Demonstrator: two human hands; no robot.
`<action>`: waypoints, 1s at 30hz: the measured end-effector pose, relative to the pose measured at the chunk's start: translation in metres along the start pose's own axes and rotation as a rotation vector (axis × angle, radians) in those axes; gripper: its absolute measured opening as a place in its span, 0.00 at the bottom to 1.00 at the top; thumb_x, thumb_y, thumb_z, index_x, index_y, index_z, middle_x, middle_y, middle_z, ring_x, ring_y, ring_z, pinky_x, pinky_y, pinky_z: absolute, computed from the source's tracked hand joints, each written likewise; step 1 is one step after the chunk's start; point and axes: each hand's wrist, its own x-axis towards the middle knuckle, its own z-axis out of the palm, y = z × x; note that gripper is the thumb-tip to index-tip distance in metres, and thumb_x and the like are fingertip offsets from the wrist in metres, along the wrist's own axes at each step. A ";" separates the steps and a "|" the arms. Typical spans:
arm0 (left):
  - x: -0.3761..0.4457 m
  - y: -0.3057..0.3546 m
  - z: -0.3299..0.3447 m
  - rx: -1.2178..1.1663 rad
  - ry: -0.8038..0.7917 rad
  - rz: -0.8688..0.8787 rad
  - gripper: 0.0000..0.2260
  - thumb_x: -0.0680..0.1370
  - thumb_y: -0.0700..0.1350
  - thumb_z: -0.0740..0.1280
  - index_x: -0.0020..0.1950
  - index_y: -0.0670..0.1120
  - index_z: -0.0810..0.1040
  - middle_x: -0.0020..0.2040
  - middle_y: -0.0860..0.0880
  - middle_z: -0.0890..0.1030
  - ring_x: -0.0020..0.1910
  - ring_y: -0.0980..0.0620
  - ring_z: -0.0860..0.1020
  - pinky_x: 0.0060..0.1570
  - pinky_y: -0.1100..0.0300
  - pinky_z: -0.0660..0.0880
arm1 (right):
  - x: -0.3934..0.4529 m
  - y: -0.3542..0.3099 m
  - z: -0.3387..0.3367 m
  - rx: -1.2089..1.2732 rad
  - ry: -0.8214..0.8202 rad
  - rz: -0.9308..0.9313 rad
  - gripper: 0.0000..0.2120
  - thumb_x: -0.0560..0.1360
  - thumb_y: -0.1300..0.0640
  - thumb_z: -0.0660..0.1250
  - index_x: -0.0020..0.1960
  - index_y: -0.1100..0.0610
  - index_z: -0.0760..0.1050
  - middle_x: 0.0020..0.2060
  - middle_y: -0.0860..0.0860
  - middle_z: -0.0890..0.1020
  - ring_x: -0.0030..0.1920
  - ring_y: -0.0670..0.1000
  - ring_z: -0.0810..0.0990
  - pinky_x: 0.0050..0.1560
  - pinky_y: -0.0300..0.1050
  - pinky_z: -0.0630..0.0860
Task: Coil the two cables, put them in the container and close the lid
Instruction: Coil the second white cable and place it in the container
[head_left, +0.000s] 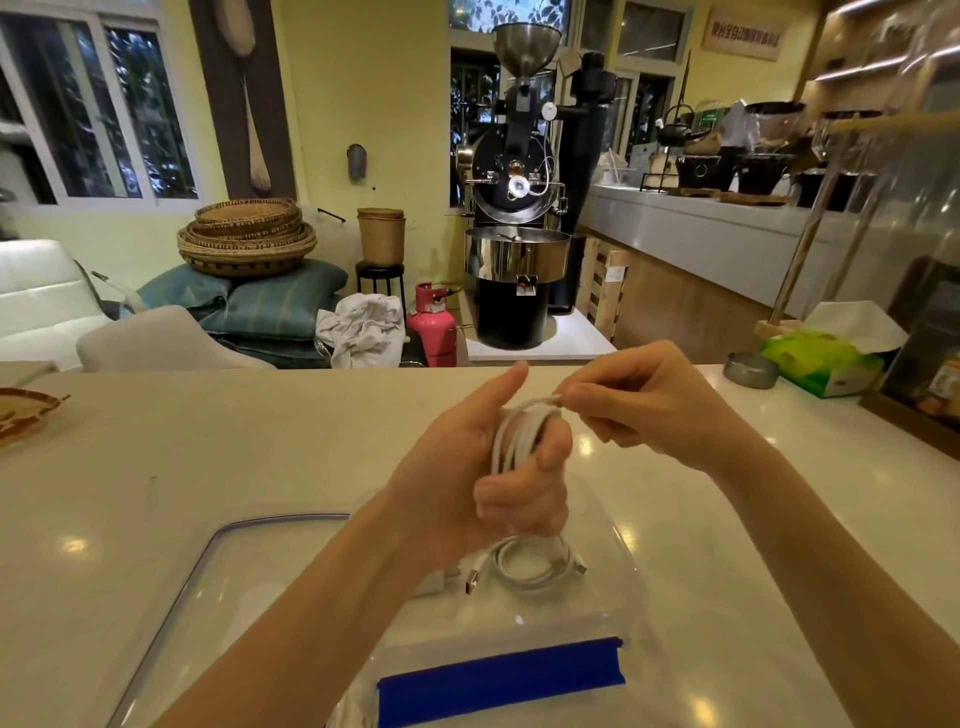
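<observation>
My left hand (467, 467) is closed around a white cable (511, 441) wound in loops over its fingers, held above the container. My right hand (639, 400) pinches the loose end of that cable at the top of the loops. Below them stands a clear plastic container (618, 551) with a blue clasp (501, 675) on its near side. A second white cable (530, 564) lies coiled inside it, its plugs showing at both sides. The clear lid (249, 561) with a blue-edged rim lies flat on the table, left of the container.
The white table (208, 441) carries a woven tray (26, 410) at the far left edge, a metal ashtray (750, 369) and a green tissue box (821, 358) at the far right. A wooden box (914, 410) stands at the right edge.
</observation>
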 end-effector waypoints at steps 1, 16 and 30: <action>-0.001 0.004 -0.001 -0.068 -0.043 0.019 0.25 0.77 0.56 0.47 0.36 0.40 0.73 0.18 0.50 0.66 0.20 0.53 0.61 0.27 0.63 0.66 | 0.000 0.002 0.001 0.012 -0.002 0.016 0.08 0.65 0.47 0.66 0.38 0.47 0.83 0.21 0.51 0.75 0.22 0.49 0.66 0.21 0.38 0.63; 0.020 0.027 -0.019 0.236 0.712 0.399 0.15 0.81 0.47 0.51 0.39 0.43 0.70 0.20 0.53 0.68 0.20 0.58 0.66 0.26 0.66 0.66 | -0.023 0.009 0.050 -0.445 -0.243 0.181 0.12 0.77 0.51 0.59 0.58 0.51 0.74 0.23 0.39 0.75 0.28 0.37 0.75 0.34 0.30 0.72; 0.013 -0.010 -0.024 1.142 0.648 0.009 0.25 0.81 0.44 0.52 0.25 0.44 0.73 0.24 0.44 0.72 0.23 0.56 0.70 0.29 0.70 0.67 | -0.014 -0.022 0.023 -0.766 -0.148 -0.202 0.10 0.67 0.44 0.66 0.43 0.46 0.81 0.31 0.40 0.80 0.31 0.42 0.75 0.34 0.31 0.70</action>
